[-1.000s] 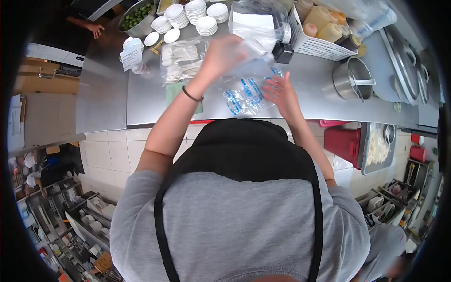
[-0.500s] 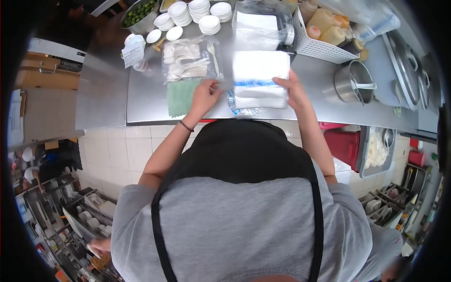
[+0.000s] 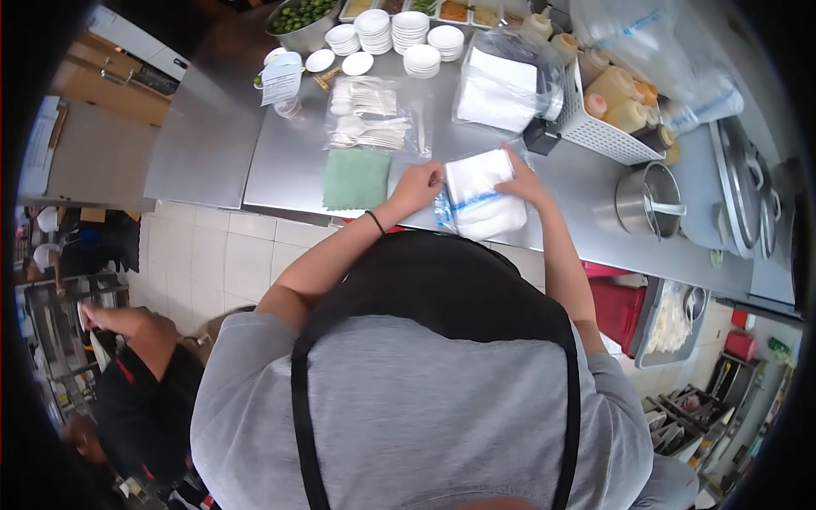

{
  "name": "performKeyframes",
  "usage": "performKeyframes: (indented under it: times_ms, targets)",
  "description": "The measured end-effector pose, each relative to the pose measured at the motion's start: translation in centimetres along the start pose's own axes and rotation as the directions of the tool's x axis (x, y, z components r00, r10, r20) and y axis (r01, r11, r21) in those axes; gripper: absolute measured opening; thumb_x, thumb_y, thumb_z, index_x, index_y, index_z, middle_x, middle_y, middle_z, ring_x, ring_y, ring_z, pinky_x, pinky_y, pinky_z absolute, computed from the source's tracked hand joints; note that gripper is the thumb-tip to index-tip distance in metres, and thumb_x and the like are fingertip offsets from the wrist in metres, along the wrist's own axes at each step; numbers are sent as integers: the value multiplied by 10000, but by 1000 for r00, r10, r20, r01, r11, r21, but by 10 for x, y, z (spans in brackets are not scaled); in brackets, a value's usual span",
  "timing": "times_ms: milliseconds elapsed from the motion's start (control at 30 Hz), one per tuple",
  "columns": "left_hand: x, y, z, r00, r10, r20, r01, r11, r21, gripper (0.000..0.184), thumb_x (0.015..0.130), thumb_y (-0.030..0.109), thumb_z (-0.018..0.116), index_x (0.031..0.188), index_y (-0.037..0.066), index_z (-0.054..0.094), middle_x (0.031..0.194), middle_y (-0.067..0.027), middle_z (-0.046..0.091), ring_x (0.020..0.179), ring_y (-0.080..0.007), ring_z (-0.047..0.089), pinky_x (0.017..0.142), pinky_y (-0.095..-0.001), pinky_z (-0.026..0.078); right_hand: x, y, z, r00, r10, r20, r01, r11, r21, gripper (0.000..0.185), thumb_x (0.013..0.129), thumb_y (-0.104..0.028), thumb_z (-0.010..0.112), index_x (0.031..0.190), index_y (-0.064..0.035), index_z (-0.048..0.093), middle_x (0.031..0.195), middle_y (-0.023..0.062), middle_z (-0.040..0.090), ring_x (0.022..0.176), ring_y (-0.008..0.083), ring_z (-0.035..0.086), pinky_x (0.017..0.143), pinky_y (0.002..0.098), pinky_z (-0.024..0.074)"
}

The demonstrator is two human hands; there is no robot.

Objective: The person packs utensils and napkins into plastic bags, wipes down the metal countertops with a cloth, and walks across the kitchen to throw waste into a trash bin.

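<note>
A white folded stack (image 3: 478, 177) with a blue printed stripe lies near the counter's front edge, slightly tilted; whether it is sheets or bags I cannot tell. My right hand (image 3: 525, 183) grips its right side, thumb on top. At its left edge, my left hand (image 3: 416, 189) has its fingers curled in a pinch; what they hold, if anything, is hidden. Blue-printed clear plastic (image 3: 443, 211) shows beside the stack's lower left. Left of that hand lies a green cloth (image 3: 355, 180), below clear bags of white plastic spoons (image 3: 367, 132).
Stacked white dishes (image 3: 372, 32) and a pot of green limes (image 3: 299, 21) stand at the back. A clear bag of white sheets (image 3: 497, 89), a white basket (image 3: 599, 136) of sauce bottles and a steel pot (image 3: 639, 204) are to the right. Another person (image 3: 140, 382) is behind at left.
The white stack has come down and tilted toward the counter edge. My left hand has moved from the green cloth to the stack's left edge. The view has turned; another person shows more at left.
</note>
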State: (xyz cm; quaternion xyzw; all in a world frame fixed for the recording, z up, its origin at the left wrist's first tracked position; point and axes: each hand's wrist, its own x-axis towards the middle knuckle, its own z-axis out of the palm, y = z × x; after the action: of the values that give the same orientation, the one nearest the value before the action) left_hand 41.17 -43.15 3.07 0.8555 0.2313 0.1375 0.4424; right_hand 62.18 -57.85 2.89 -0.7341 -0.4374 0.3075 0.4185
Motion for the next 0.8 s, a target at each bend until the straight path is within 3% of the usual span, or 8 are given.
performKeyframes:
  times_ms: [100, 233, 367, 433, 500, 633, 733, 800]
  targets:
    - [4, 3, 3, 993, 111, -39, -114, 989, -96, 108, 689, 33, 555, 777, 23, 493, 679, -145, 566, 652, -277, 576, 589, -331, 451, 14, -20, -14, 939, 226, 259, -203, 973, -112, 794, 555, -83, 706, 1265, -46, 353, 1201, 143, 482, 1104, 256, 454, 938, 308, 332]
    - [8, 18, -7, 994, 112, 5, -111, 989, -100, 89, 693, -23, 512, 765, 18, 478, 654, -126, 549, 617, -240, 560, 585, -314, 442, 21, 5, -12, 920, 253, 299, -243, 967, -72, 837, 558, -92, 708, 1293, -45, 310, 1234, 157, 449, 1129, 250, 433, 945, 300, 324]
    - [15, 14, -10, 986, 167, 9, -166, 983, -77, 98, 687, -55, 484, 752, 18, 475, 639, -117, 539, 591, -228, 539, 569, -307, 428, 21, 15, -6, 990, 47, 134, -45, 999, -15, 740, 548, -98, 715, 1213, -26, 399, 1138, 146, 518, 1058, 242, 482, 911, 296, 351]
    - [19, 15, -12, 990, 120, 74, -113, 989, -97, 82, 796, 98, 503, 775, 21, 522, 716, -171, 554, 661, -304, 552, 620, -350, 430, 28, 16, -8, 993, 34, 109, -33, 999, -13, 678, 544, -101, 717, 1160, -16, 450, 1076, 137, 559, 1006, 236, 514, 888, 297, 368]
    - [21, 16, -13, 991, 102, 83, -94, 990, -103, 73, 790, 91, 509, 769, 22, 523, 715, -164, 554, 658, -288, 553, 617, -344, 430, 35, 12, -13, 937, 175, 302, -188, 982, 16, 547, 582, -79, 683, 1097, -9, 510, 999, 93, 583, 919, 192, 540, 828, 291, 403]
    - [23, 14, -18, 992, 110, 69, -96, 979, -177, 48, 762, 71, 539, 781, 27, 541, 717, -132, 561, 648, -240, 557, 626, -316, 437, 25, 9, -15, 938, 222, 267, -207, 975, -83, 411, 598, -109, 678, 984, -10, 576, 890, 78, 611, 800, 183, 566, 742, 293, 434]
    - [27, 4, -15, 990, 119, -70, -131, 969, -209, 85, 699, -35, 551, 742, 20, 502, 736, -83, 551, 670, -179, 557, 632, -260, 450, 7, -5, -14, 966, 253, 59, -257, 965, 56, 364, 601, -129, 677, 929, 3, 592, 839, 91, 619, 747, 188, 576, 700, 299, 443]
    - [29, 2, -19, 988, 96, -118, -115, 980, -163, 93, 693, -21, 571, 751, 24, 514, 770, -88, 546, 692, -187, 562, 639, -273, 456, 5, -3, -11, 966, 246, -73, -251, 966, -61, 413, 600, -175, 699, 939, 23, 572, 878, 183, 613, 815, 274, 591, 733, 336, 446]
